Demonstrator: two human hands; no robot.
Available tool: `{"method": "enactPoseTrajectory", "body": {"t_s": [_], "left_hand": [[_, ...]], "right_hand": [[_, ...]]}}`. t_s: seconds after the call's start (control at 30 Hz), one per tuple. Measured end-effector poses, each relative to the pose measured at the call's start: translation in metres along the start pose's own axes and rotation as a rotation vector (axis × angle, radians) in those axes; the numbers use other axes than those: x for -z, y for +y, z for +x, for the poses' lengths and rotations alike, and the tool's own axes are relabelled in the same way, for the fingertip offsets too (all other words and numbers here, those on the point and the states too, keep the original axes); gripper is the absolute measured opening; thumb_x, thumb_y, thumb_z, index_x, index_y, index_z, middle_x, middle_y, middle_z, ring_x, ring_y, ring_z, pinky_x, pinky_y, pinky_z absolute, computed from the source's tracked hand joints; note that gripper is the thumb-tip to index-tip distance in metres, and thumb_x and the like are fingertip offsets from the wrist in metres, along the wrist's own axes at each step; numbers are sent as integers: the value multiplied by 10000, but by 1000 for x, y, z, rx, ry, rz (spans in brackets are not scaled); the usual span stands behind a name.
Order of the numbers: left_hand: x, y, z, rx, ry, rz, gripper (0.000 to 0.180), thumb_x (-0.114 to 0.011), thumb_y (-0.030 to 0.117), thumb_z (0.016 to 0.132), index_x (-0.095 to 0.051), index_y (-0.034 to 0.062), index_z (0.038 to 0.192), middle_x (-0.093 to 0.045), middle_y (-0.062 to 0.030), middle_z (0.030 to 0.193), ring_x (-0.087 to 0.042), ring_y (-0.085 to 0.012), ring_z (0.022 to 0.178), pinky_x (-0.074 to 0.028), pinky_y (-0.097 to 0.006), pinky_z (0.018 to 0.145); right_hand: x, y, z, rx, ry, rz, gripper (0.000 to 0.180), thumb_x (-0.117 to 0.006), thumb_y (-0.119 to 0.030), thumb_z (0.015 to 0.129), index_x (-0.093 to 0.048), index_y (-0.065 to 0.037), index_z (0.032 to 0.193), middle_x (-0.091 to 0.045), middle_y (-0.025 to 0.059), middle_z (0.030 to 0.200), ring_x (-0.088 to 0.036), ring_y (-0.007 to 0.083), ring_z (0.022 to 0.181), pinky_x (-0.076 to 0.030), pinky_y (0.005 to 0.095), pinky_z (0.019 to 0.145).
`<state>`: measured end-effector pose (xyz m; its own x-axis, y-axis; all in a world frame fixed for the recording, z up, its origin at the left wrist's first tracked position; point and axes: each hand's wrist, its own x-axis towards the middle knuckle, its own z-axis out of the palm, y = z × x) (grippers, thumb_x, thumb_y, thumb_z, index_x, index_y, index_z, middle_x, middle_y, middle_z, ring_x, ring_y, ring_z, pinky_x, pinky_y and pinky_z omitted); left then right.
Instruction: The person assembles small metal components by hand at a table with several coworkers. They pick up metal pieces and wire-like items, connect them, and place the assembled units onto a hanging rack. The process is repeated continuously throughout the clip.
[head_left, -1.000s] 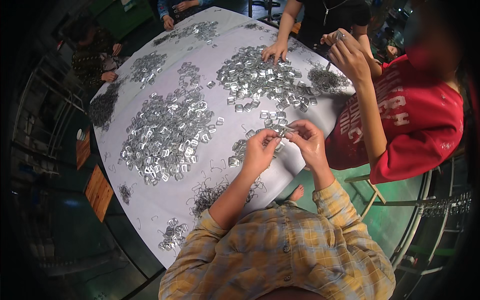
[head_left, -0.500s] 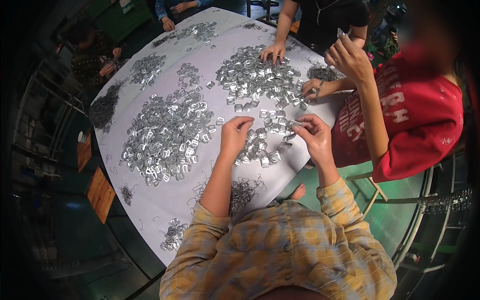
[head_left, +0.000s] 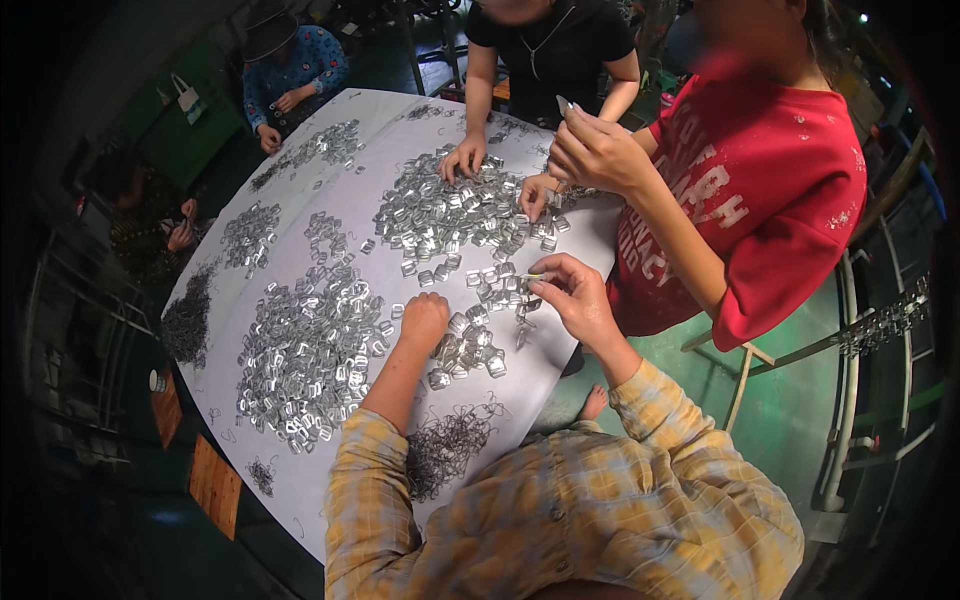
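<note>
Currently, right of frame centre, I see the right hand (head_left: 580, 297) pinching a small metal piece (head_left: 534, 277); left of centre, the left hand (head_left: 425, 320) curls beside loose metal pieces (head_left: 467, 347), and I cannot tell whether it grips anything.

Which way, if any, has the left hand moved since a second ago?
Yes, leftward: against the large pile of metal pieces, the left hand now sits closer, and apart from the right hand.
</note>
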<state>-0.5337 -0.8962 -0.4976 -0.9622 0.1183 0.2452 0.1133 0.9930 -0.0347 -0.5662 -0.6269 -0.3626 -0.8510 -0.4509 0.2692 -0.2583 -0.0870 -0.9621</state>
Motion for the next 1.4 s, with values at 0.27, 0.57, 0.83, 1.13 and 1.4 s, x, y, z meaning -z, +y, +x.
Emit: {"method": "enactPoseTrajectory", "body": {"t_s": [0.27,0.57,0.83,1.13,1.4], "left_hand": [[120,72,5,196,333,-1287,42,-585,37,828,-566,17,859,-540,-64,881,-530,-178,825,-431,-290,743],[148,81,-5,92,317,-1218,85,-603,35,819,-584,15,899,-511,-72,925,-516,-183,878,-422,-285,782],[151,79,-4,51,234,-1222,67,-588,40,839,-581,12,899,-522,-56,920,-510,-146,867,-420,-264,769],[147,88,-4,190,269,-1361,64,-560,53,867,-559,-7,889,-615,-56,820,-575,-139,781,-459,-281,754],[149,72,-9,205,99,-1453,38,-574,24,867,-563,2,896,-618,-37,887,-571,-107,834,-457,-260,773]], "right_hand": [[-17,-1,-4,31,-17,-27,264,-599,23,832,-532,24,1087,-630,60,888,-586,87,803,-461,243,749],[-38,-10,-6,101,-25,-35,294,-576,44,822,-532,12,1110,-657,83,838,-617,114,799,-472,260,735],[-40,-10,-9,129,-24,-75,291,-578,35,824,-537,14,1111,-666,90,856,-645,146,798,-486,279,731],[-40,-13,-8,183,-58,-265,301,-610,-13,831,-535,6,1122,-670,119,852,-657,177,785,-487,290,726],[-44,-8,-8,142,-101,-154,336,-589,31,813,-540,-20,1142,-646,131,836,-642,189,760,-490,291,711]]}}
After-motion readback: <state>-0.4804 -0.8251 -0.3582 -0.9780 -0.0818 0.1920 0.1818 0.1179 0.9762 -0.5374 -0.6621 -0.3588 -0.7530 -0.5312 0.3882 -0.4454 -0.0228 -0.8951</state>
